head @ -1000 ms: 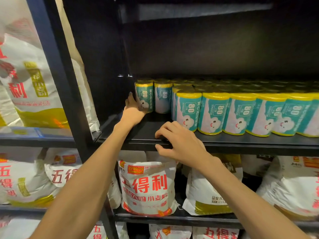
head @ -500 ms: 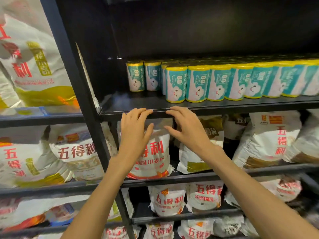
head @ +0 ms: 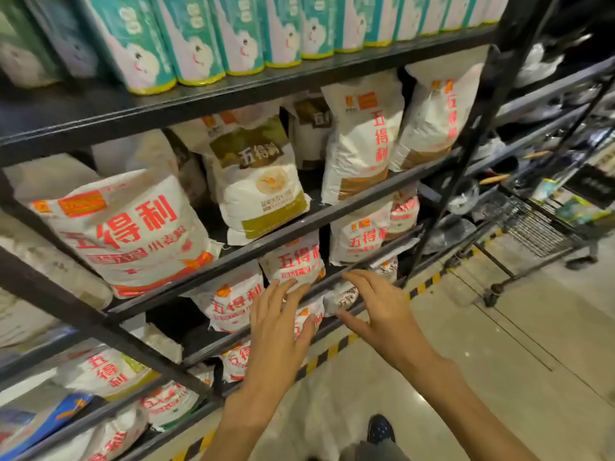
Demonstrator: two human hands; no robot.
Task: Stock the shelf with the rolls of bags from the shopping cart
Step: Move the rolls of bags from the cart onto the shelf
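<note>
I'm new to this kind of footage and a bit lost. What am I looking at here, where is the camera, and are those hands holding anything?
There is no machine here. The camera sits on a person's head and looks forward and down, so the two bare arms reaching in from the bottom are the person's own. The left hand and the right hand are both open, with fingers spread, and hold nothing. They hover in front of a black metal shelf rack. On its top visible shelf stand teal and white rolls of bags with yellow rims, side by side in a row. The lower shelves carry white flour sacks with red lettering. At the right edge stands a wire shopping cart on the tiled floor; what lies in it is too blurred to name.
</note>
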